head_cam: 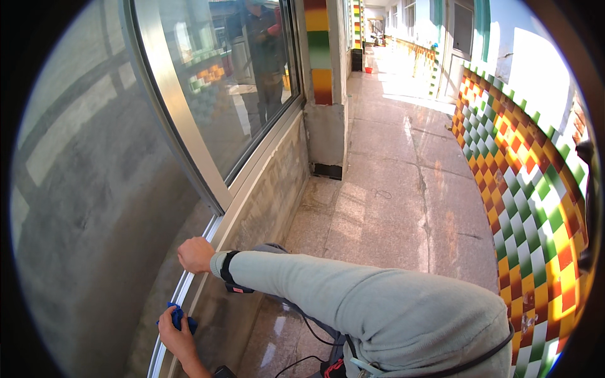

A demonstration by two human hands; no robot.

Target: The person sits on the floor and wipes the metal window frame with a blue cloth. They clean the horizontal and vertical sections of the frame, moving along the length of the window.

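Observation:
Before me runs the metal sill track of a sliding window. My left hand grips a crumpled blue cloth against the track, low in the view. Farther along the same track, my right hand rests with its fingers curled downward. Its fingertips are hidden, so whether anything is under them does not show. A black strap circles the right wrist over a pale grey-green sleeve. Just beyond that hand stands the upright edge of the aluminium window sash.
A bare cement wall drops below the sill to the stone-tiled floor. Dark cables hang beside my legs. A tiled pillar stands ahead. Across the corridor is a wall of coloured tiles. The window glass reflects a standing person.

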